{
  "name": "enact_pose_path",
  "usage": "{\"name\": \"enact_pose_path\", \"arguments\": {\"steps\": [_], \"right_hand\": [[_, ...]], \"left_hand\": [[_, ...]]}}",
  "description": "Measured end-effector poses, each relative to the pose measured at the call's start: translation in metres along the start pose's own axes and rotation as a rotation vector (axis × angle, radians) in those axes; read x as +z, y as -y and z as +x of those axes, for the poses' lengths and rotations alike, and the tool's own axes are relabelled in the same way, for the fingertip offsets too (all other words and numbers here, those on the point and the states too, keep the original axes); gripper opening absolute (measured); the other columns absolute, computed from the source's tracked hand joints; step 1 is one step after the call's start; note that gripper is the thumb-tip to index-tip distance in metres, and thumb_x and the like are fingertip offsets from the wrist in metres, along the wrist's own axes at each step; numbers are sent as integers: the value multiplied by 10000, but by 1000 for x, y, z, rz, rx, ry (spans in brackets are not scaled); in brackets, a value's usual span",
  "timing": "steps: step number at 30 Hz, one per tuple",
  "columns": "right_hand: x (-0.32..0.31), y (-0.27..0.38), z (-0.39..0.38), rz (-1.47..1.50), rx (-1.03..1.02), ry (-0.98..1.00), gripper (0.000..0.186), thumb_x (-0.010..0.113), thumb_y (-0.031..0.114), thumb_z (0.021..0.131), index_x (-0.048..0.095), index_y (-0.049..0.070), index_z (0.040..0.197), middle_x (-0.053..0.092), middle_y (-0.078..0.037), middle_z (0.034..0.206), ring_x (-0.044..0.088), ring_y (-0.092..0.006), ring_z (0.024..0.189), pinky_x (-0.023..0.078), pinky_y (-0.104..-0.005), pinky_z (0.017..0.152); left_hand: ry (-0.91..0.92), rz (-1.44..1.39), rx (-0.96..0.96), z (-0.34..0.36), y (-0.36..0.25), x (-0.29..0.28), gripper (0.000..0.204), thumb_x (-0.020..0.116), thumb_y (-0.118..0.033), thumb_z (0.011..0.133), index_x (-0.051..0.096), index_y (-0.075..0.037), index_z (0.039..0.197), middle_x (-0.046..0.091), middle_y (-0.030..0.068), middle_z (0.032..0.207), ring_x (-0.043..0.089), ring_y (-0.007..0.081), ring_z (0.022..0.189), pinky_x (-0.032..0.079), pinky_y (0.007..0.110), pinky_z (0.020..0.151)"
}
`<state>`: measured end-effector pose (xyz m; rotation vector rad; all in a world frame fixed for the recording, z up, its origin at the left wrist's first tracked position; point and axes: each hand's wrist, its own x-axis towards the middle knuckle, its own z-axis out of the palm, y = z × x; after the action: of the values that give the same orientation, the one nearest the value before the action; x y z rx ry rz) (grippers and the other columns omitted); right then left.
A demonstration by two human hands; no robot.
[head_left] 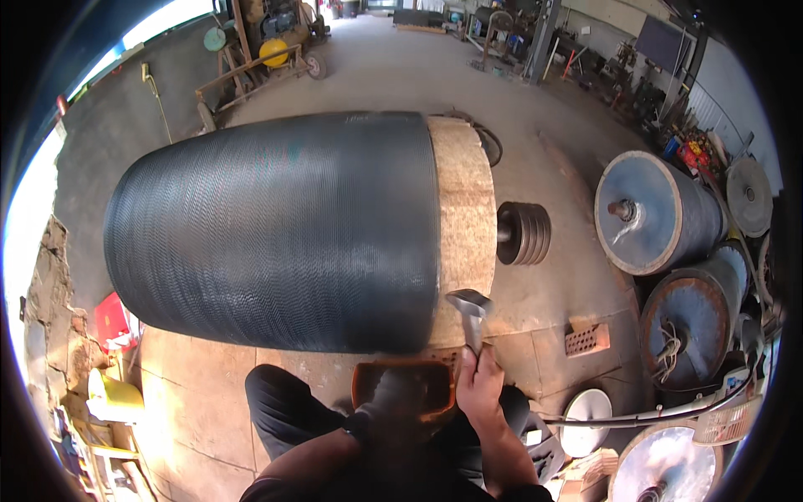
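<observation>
My right hand (480, 383) is closed round the handle of a hammer-like tool (473, 311), thumb lying along it. The tool's wide, shiny metal head points up, close to the pale end band (465, 205) of a large drum. That drum (284, 234) lies on its side in front of me, wrapped in black, finely ridged material. Down between my knees, my left hand (388, 391) reaches over or into an orange-rimmed container (358, 385). It is dark and blurred there, so its fingers and anything in them cannot be made out.
A grooved pulley (525, 234) sticks out from the drum's right end. A perforated brick (587, 340) lies on the floor to the right. Several other drums, one with a blue-grey end (636, 213), stand along the right side. At the left are a yellow object (115, 396) and a red box (113, 320).
</observation>
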<state>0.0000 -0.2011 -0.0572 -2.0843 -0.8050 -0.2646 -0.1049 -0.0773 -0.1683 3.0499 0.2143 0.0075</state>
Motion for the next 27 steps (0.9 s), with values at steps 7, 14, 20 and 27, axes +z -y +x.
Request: {"name": "enact_pose_path", "arguments": {"steps": [7, 14, 20, 27], "right_hand": [[1, 5, -12, -16, 35, -73, 212, 626, 173, 1019, 579, -27, 1071, 686, -256, 797, 683, -484, 693, 548, -530, 611], [7, -23, -8, -27, -31, -131, 223, 593, 183, 1034, 643, 3, 1155, 703, -250, 842, 692, -454, 699, 553, -498, 623], [-8, 8, -15, 259, 57, -196, 181, 604, 182, 1029, 594, 4, 1005, 644, -203, 721, 645, -413, 609, 490, -442, 554], [8, -17, -8, -107, 143, 115, 197, 505, 165, 1059, 550, -15, 995, 536, -219, 703, 529, -419, 552, 417, -407, 528]], "left_hand": [[-545, -323, -20, -14, -2, -49, 297, 590, -363, 959, 709, -90, 965, 653, 153, 826, 657, 321, 690, 530, 473, 584], [-921, -340, -120, 58, 79, -110, 257, 728, -107, 845, 650, -63, 1086, 646, 169, 1125, 647, 396, 985, 552, 507, 818], [-1073, -64, 41, 113, 145, -190, 407, 710, 5, 788, 601, -48, 1176, 622, 141, 1124, 635, 365, 1000, 529, 522, 868], [-1099, 53, 82, 120, 147, -194, 345, 684, -65, 835, 616, -46, 1173, 625, 141, 1130, 642, 347, 978, 532, 506, 844]]}}
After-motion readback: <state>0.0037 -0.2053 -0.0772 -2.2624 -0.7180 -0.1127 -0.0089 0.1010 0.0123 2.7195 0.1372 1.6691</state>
